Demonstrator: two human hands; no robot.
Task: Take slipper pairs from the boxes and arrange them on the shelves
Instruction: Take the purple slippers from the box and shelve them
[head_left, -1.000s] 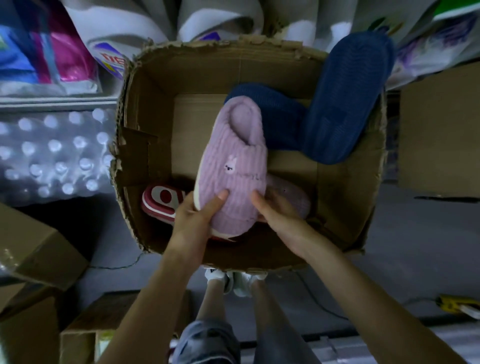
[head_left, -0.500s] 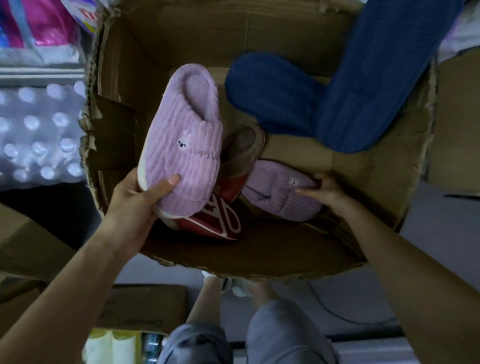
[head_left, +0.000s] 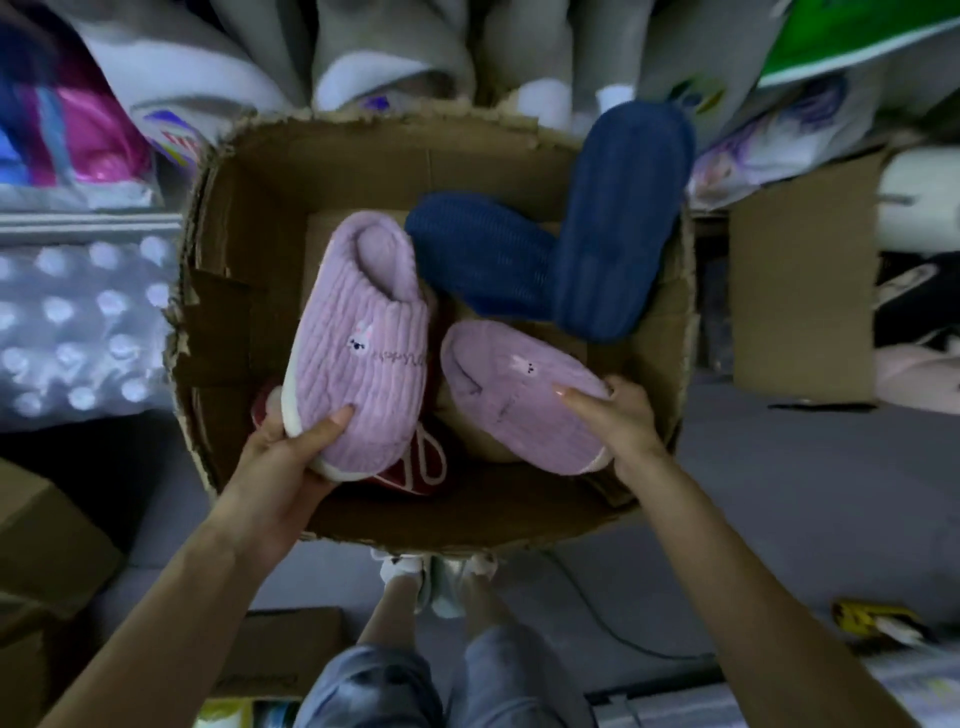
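**2 lilac slippers lifted over 1 box**

My left hand (head_left: 291, 452) grips the toe of 1 lilac slipper (head_left: 363, 338), thumb on top; my right hand (head_left: 618, 415) pinches its mate (head_left: 519, 395) near the toe. Both slippers hang over the open box (head_left: 249, 208), above a red slipper (head_left: 415, 462) and beside 2 blue slippers (head_left: 483, 254). Each lilac slipper bears a stitched bunny; the script beside it is unreadable.

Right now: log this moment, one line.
left hand: grips ribbed lilac slipper | right hand: grips matching lilac slipper | cardboard box: two navy slippers inside
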